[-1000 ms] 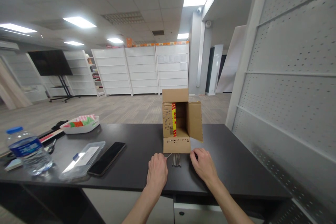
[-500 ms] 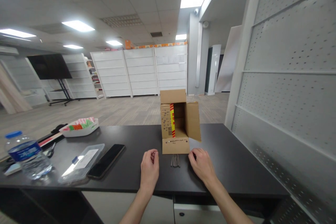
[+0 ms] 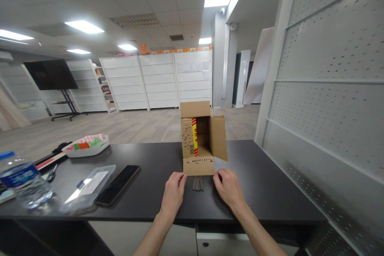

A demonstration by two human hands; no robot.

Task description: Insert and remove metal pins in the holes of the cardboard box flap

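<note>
A cardboard box (image 3: 189, 140) stands open toward me on the dark table, with its flaps spread and rows of small holes in its front flap. My left hand (image 3: 173, 193) is closed, thumb and forefinger pinched at the left corner of that front flap. At its right corner, my right hand (image 3: 229, 188) is closed too, fingers curled and fingertips partly hidden. Between the hands, several nails (image 3: 198, 184) lie side by side just in front of the flap.
To the left lie a black phone (image 3: 118, 186) and a clear plastic case (image 3: 90, 188). A water bottle (image 3: 25, 180) stands at the far left, with a white basket (image 3: 87, 152) behind. A white perforated panel (image 3: 324, 100) rises along the table's right side.
My left hand has moved right and slightly forward to the flap's left corner. My right hand stays at the right corner. The whole view has shifted slightly.
</note>
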